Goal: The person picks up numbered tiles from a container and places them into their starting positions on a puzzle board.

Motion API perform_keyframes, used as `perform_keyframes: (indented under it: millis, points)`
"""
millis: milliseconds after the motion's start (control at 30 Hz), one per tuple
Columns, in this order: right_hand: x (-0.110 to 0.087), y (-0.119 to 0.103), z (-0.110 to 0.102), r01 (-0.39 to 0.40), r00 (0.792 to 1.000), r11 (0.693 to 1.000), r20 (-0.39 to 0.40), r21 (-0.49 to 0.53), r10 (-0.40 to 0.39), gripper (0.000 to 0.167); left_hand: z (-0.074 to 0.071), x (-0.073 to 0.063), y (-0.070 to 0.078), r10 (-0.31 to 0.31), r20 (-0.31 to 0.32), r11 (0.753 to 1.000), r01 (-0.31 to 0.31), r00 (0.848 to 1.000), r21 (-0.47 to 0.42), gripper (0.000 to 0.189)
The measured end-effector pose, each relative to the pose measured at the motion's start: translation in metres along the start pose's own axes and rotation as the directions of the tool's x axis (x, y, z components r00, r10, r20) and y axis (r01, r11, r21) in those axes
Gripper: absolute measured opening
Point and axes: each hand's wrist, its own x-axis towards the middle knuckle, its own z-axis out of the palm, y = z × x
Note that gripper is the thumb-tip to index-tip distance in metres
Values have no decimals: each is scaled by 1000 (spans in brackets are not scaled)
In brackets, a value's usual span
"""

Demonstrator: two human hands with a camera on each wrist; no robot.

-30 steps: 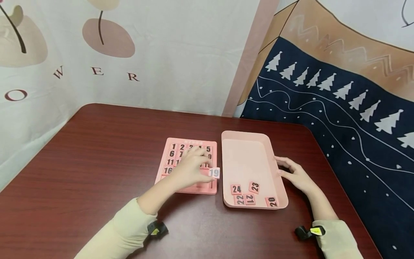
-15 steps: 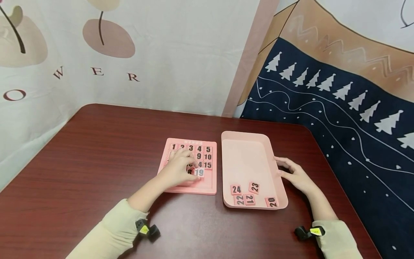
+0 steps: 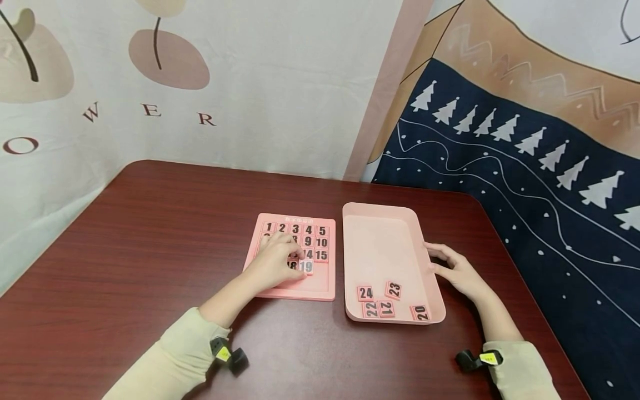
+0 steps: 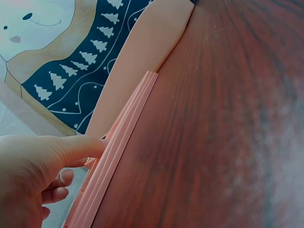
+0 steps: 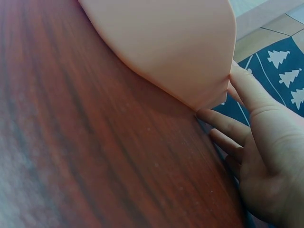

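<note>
My left hand (image 3: 271,262) is over a pink number puzzle board (image 3: 322,286), thumb and fingers pinching the tile marked 19 (image 3: 306,268). That tile lies in the fourth row, right beside 18. Tiles 1 to 5 show along the top row; the hand hides several lower ones at the left. From the left wrist view, the thumb (image 4: 92,146) reaches over the board's raised edge. A pale pink tray (image 3: 380,239) stands to the right of the board. Against its outer right wall rests my right hand (image 3: 456,269), fingers loosely extended and touching the side.
Several loose tiles lie in the tray's near end, among them 24 (image 3: 365,293), 23 (image 3: 393,289) and 20 (image 3: 420,313). Board and tray sit close together on a dark red wooden table (image 3: 175,222). Printed cloth (image 3: 280,111) hangs behind the table.
My left hand has carried tile 19 leftward from the board's right edge and lowered it into the fourth row beside 18. My right hand and the tray stay where they were.
</note>
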Motion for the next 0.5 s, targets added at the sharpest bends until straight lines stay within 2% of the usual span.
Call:
perform_keyframes:
  millis: [500]
  points:
    - [-1,-1,0,-15,1000,1000,-4,-12,15,48,2,-1,0,-7,12,1000,7,1000,-27,27]
